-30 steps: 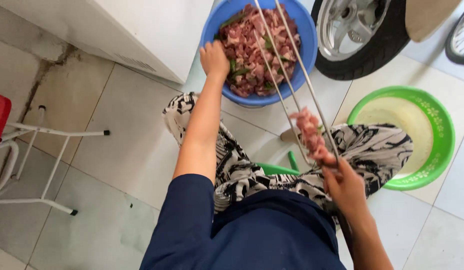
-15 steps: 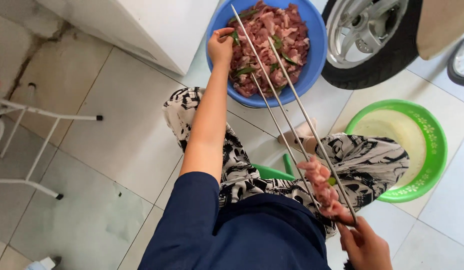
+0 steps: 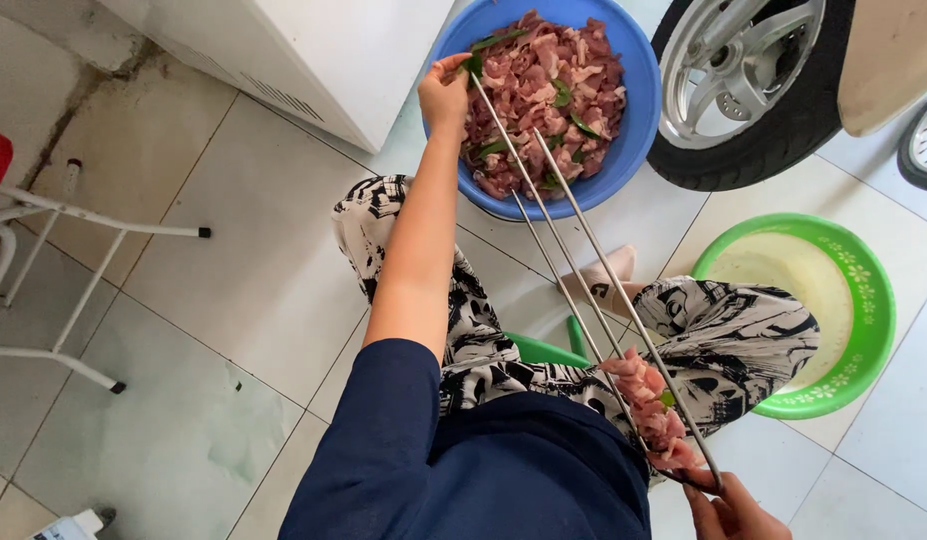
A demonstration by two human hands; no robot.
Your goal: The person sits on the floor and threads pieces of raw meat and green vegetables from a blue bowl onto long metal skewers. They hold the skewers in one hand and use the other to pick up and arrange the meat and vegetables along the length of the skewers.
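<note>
1. At 5 o'clock, nearest to us, our right hand (image 3: pixel 729 512) is closed around the ends of the metal skewers (image 3: pixel 584 265); we count three rods, fanning out toward 12 o'clock.
2. Some pieces of threaded meat (image 3: pixel 652 405) sit low on the rods, just above this hand, over the right knee.
3. At 11 o'clock our left hand (image 3: pixel 446 92) is stretched out to the blue basin (image 3: pixel 639 115), fingers pinched on a small piece at its rim; we cannot tell exactly what the piece is.
4. One blue basin of raw meat (image 3: pixel 549 85) with green leaves, one green basin (image 3: pixel 869 330) at 3 o'clock, one scooter wheel (image 3: pixel 749 85) at 1 o'clock.
5. Risk, as we judge: the long sharp tips point near the left wrist and could prick it; slippery meat may drop on the floor tiles (image 3: pixel 254 270).
</note>
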